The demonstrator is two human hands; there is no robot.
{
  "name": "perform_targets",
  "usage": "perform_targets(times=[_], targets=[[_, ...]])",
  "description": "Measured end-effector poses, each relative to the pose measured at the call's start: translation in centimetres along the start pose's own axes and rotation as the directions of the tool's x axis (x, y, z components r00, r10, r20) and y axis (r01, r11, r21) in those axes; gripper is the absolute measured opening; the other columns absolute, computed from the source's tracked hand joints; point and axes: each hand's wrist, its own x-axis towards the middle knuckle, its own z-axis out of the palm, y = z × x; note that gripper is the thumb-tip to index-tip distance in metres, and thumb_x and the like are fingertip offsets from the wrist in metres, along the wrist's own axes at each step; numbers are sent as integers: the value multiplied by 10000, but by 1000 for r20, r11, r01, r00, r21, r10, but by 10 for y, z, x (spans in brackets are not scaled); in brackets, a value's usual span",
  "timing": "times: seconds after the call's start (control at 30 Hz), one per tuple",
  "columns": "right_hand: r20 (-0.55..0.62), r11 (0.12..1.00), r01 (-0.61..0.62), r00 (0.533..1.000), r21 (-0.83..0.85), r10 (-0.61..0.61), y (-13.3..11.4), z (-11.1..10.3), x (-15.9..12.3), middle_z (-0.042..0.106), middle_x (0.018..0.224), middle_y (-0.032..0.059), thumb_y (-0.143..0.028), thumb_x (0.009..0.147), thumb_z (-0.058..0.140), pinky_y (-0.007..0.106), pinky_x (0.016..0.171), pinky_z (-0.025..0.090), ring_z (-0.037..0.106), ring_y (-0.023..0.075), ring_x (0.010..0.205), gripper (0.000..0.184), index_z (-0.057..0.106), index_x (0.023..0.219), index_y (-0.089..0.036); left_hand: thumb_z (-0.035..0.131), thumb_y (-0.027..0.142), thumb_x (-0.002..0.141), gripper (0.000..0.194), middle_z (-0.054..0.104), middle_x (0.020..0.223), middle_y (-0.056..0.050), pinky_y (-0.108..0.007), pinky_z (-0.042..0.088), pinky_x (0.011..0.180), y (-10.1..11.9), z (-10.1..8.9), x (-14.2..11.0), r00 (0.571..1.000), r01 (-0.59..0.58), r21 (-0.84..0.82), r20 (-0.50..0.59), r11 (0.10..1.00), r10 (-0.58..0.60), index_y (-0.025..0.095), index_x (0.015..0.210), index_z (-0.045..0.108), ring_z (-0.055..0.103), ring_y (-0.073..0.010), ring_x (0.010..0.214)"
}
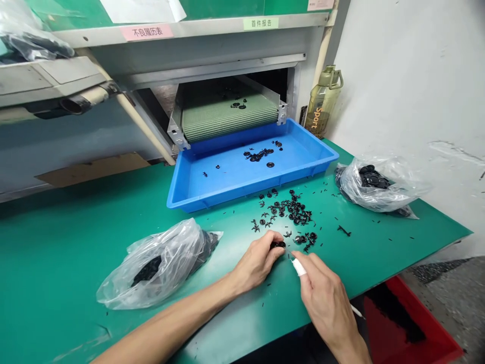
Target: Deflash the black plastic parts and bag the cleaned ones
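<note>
Pinched between the fingers and thumb of my left hand [258, 260] is a small round black plastic part [278, 244]. My right hand [326, 293] is closed on a slim knife [288, 252], whose thin pale tip meets or nearly meets that part. White tape wraps one finger of the right hand, and a whitish handle end shows behind the palm. Just beyond both hands lies a loose pile of black plastic parts [295, 210], some round and some branched. Short black scraps are scattered around them on the green table [140, 199].
A blue tray [223, 194] with several black parts stands under the conveyor belt [229, 121]. Clear plastic bags of black parts lie left [170, 263] and right [394, 189]. A bottle [322, 103] stands by the wall. Below the table edge is a red bin [435, 344] holding black scraps.
</note>
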Motion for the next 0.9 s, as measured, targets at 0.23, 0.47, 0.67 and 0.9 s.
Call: perform_targets(times=[0.23, 0.47, 0.67, 0.9], targets=[[21, 1000, -19, 1000, 1, 19, -5, 3, 3, 649, 921, 79, -186, 937, 324, 276, 629, 499, 648, 182, 759, 381, 622, 1175, -180, 657, 382, 815, 270, 643, 890, -22, -277, 411, 732, -4, -5, 7, 997, 78, -377, 34, 923, -71, 173, 986, 646, 538, -153, 790], [-3, 999, -36, 999, 30, 36, -10, 4, 3, 648, 923, 78, -192, 947, 309, 277, 647, 503, 645, 176, 758, 383, 618, 1174, -184, 742, 399, 718, 314, 594, 755, 7, -243, 344, 613, -3, -9, 11, 981, 192, -528, 97, 827, -166, 158, 903, 662, 460, -109, 653], [-75, 1000, -21, 997, -13, 20, -14, 6, 6, 623, 833, 66, -230, 973, 305, 259, 583, 469, 618, 164, 685, 366, 613, 1165, -176, 767, 415, 689, 329, 602, 762, 1, -246, 350, 627, -2, -9, 11, 983, 185, -548, 88, 816, -163, 161, 871, 663, 473, -117, 672], [-178, 985, 46, 981, -166, -75, -22, 19, 7, 611, 760, 69, -143, 936, 332, 274, 599, 451, 614, 185, 687, 344, 625, 1117, -128, 731, 400, 735, 291, 577, 735, 8, -240, 339, 617, -1, -10, 9, 985, 167, -532, 53, 830, -165, 148, 858, 657, 447, -108, 656]])
